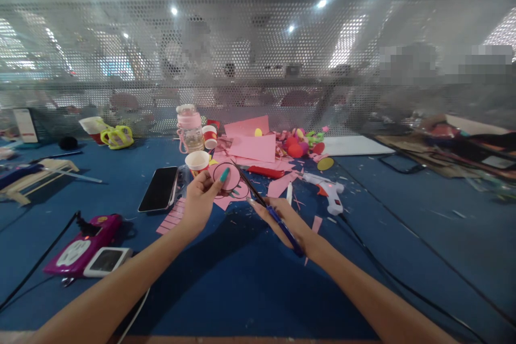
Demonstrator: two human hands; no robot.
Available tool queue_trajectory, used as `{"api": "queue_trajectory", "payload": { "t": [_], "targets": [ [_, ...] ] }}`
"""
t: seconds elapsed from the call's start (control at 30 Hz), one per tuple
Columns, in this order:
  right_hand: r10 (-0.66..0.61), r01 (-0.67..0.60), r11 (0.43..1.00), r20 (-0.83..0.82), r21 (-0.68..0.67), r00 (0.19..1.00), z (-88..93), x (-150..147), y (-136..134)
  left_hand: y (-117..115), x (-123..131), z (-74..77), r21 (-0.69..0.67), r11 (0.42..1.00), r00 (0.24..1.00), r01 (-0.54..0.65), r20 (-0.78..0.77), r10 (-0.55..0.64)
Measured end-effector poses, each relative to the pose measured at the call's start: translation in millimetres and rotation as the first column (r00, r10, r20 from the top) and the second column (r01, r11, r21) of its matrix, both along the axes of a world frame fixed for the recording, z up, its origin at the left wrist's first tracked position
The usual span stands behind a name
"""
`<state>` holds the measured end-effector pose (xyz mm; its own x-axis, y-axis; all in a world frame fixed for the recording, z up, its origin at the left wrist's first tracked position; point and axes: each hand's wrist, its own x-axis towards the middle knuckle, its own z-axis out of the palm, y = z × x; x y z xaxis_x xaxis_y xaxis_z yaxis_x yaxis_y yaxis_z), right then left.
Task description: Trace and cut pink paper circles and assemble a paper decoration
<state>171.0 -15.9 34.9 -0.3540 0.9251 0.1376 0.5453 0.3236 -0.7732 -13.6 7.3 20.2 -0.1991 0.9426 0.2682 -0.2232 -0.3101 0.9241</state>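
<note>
Pinched between the thumb and fingers of my left hand (pixel 202 196) is a piece of pink paper (pixel 230 176) with dark circle outlines drawn on it. My right hand (pixel 288 221) grips a pair of scissors (pixel 279 220) with blue handles; the dark blades point up and left, close to the right edge of the paper. Whether the blades touch the paper I cannot tell. Behind my left hand stands a white paper cup (pixel 197 160), and more pink paper scraps (pixel 171 217) lie under and around both hands.
A white glue gun (pixel 331 193) with a trailing cable lies right of my right hand. A phone (pixel 159 188), a pink bottle (pixel 189 131) and a purple power strip (pixel 86 242) stand left. Behind are pink sheets (pixel 253 149) and a red cutter (pixel 266 172). A perforated screen (pixel 250 59) bounds the back.
</note>
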Motion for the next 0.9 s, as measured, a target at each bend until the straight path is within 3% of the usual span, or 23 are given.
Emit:
{"api": "queue_trajectory", "payload": {
  "t": [0.33,0.9],
  "targets": [
    [-0.005,0.003,0.996,-0.025,-0.086,1.0,-3.2,-0.5,0.9,-0.2,-0.6,1.7,0.016,1.0,1.0,0.015,0.022,-0.015],
    [0.006,-0.006,1.0,0.03,-0.024,1.0,-1.7,0.1,1.7,-0.7,-1.1,6.0,0.027,1.0,1.0,-0.008,-0.019,0.008]
  ]
}}
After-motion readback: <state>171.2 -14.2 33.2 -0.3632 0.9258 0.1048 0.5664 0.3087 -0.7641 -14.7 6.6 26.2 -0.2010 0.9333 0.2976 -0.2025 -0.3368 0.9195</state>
